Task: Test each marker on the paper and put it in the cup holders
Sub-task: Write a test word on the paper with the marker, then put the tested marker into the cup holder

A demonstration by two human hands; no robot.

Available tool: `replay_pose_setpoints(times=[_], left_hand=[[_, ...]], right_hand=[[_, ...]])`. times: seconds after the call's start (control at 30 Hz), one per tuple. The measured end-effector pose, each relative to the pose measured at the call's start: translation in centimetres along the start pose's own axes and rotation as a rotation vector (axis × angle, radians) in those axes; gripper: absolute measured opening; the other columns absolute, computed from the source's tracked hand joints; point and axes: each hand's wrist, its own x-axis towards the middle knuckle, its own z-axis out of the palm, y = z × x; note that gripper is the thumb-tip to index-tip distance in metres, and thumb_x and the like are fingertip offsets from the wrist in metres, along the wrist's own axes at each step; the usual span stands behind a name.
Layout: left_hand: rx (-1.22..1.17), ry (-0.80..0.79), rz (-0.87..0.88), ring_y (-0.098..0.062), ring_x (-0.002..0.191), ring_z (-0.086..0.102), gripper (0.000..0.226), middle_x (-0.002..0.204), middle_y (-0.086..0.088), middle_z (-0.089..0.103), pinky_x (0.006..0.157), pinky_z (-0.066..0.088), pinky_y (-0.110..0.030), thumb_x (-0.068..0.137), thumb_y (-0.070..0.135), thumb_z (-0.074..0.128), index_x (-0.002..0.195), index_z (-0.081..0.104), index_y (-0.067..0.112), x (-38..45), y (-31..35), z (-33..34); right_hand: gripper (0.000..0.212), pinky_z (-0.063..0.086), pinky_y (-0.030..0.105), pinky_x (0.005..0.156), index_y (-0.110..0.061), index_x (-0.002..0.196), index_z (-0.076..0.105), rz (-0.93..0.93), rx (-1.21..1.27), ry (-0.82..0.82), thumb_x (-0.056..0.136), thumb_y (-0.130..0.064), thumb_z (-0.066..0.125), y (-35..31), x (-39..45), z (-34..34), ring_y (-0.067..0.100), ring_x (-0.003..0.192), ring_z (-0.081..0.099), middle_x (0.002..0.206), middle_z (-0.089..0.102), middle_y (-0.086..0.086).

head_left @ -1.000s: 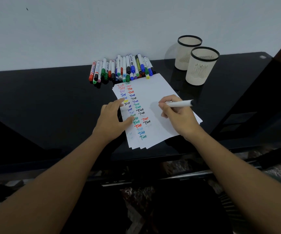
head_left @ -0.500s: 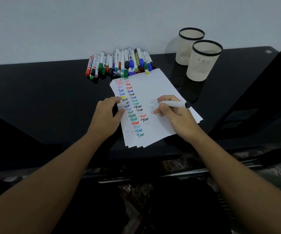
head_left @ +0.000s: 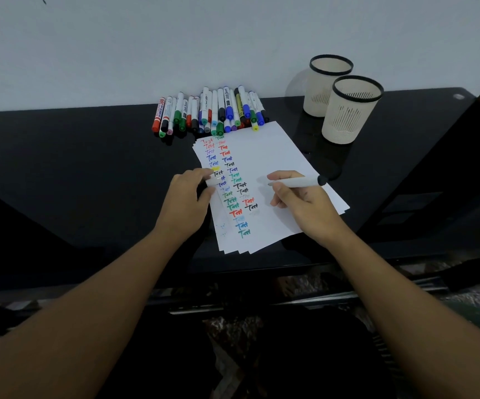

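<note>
Right hand: the right hand (head_left: 305, 203) is pinching a white marker (head_left: 296, 182) between thumb and curled fingers, over the paper.
Marker: it is lying almost flat, long way going left to right. Its dark end is pointing right, out past the fingers toward the cups. The writing end is pointing left, just past the thumb; I cannot tell if it is touching the paper.
Left hand: the left hand (head_left: 185, 201) is resting on the left edge of the paper (head_left: 270, 156), with fingers bent and fingertips pressing on the sheet.
Writing: between the two hands the paper is showing the word "Test" many times in two rows, in red, blue, black, green and light blue. A yellow mark is sitting just by the left fingertips.
Marker pile: a pile of markers (head_left: 213, 113) is lying beyond the fingers, at the top edge of the paper, caps pointing toward the person. Their labels are too small to read.
Cups: two cream cup holders (head_left: 348, 116) with black rims are standing upright, touching, beyond the marker's dark end.
Table: everything is sitting on a shiny black table (head_left: 74, 168).
</note>
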Motion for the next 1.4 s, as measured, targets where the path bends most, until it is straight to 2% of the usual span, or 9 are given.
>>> replay_pose_setpoints(times=[0.2,0.33,0.47,0.53,0.63,0.77,0.93,1.23,1.4], left_hand=[[0.014,0.022,0.014,-0.010,0.111,0.048,0.032,0.123,0.002,0.063,0.091,0.037,-0.020,0.101,0.016,0.059,0.132,0.063,0.016,0.0,0.0,0.0],[-0.073,0.068,0.006,-0.006,0.104,0.056,0.030,0.119,0.003,0.061,0.092,0.045,-0.014,0.099,0.010,0.060,0.128,0.067,0.016,-0.3,0.1,-0.5],[-0.119,0.033,-0.012,-0.002,0.096,0.059,0.029,0.114,0.005,0.061,0.084,0.041,-0.002,0.098,0.010,0.063,0.125,0.069,0.018,0.0,0.4,-1.4],[-0.138,0.004,-0.019,0.001,0.098,0.059,0.028,0.112,0.008,0.061,0.086,0.043,-0.004,0.098,0.011,0.063,0.122,0.070,0.022,0.6,0.9,-1.9],[-0.211,-0.033,-0.038,-0.002,0.105,0.062,0.026,0.118,0.008,0.064,0.096,0.052,-0.020,0.098,0.013,0.064,0.120,0.071,0.025,1.5,1.6,-2.4],[-0.196,-0.103,-0.034,-0.003,0.105,0.063,0.024,0.118,0.007,0.069,0.094,0.048,-0.015,0.097,0.015,0.066,0.118,0.072,0.024,1.9,2.5,-2.7],[-0.211,-0.122,-0.016,-0.006,0.104,0.065,0.023,0.113,0.008,0.069,0.095,0.051,-0.021,0.096,0.014,0.068,0.115,0.073,0.025,1.7,3.2,-3.0],[-0.236,-0.157,-0.043,0.003,0.083,0.062,0.023,0.102,0.017,0.068,0.068,0.043,-0.006,0.095,0.015,0.069,0.113,0.074,0.029,1.6,3.8,-3.6],[-0.243,-0.226,-0.007,0.007,0.092,0.064,0.034,0.099,0.018,0.070,0.092,0.054,-0.022,0.091,0.011,0.073,0.121,0.071,0.026,1.3,4.3,-3.6]], right_hand=[[0.046,0.053,0.037,0.098,-0.027,0.138,0.059,-0.172,-0.095,-0.082,0.103,0.002,0.051,0.8,-0.5,-0.8,0.022,0.107,0.066,0.110,0.072,-0.002],[0.084,0.040,0.025,0.106,-0.040,0.154,0.037,0.040,-0.016,-0.160,0.089,0.014,0.036,-0.1,0.9,-1.2,0.006,0.124,0.059,0.143,0.057,-0.010],[0.038,0.045,0.034,0.110,-0.037,0.134,0.062,0.024,0.155,-0.035,0.103,-0.018,0.049,-2.3,1.6,-1.5,0.010,0.113,0.068,0.132,0.065,-0.001],[0.023,0.054,0.038,0.095,-0.036,0.123,0.064,0.029,0.090,0.018,0.107,-0.023,0.054,-3.0,2.1,-1.5,0.013,0.090,0.074,0.119,0.068,0.004],[0.039,0.054,0.029,0.067,-0.044,0.137,0.043,0.084,-0.173,-0.156,0.105,-0.028,0.059,-4.1,2.6,-1.4,0.012,0.074,0.068,0.108,0.072,-0.006],[0.028,0.051,0.034,0.091,-0.030,0.125,0.059,0.022,-0.553,-0.184,0.099,-0.036,0.067,-4.4,2.8,-0.7,0.014,0.103,0.063,0.114,0.067,-0.009],[0.020,0.050,0.034,0.085,-0.036,0.121,0.064,-0.022,-0.592,-0.146,0.101,-0.036,0.065,-4.3,2.7,-1.0,0.017,0.100,0.060,0.109,0.063,-0.008],[0.022,0.053,0.036,0.085,-0.039,0.120,0.065,-0.085,-0.643,-0.169,0.098,-0.037,0.068,-4.2,2.8,-0.9,0.016,0.099,0.061,0.105,0.064,-0.012],[0.025,0.052,0.037,0.076,-0.038,0.124,0.058,-0.178,-0.798,-0.239,0.100,-0.045,0.062,-4.3,2.9,-0.4,0.013,0.090,0.060,0.113,0.069,-0.010]])
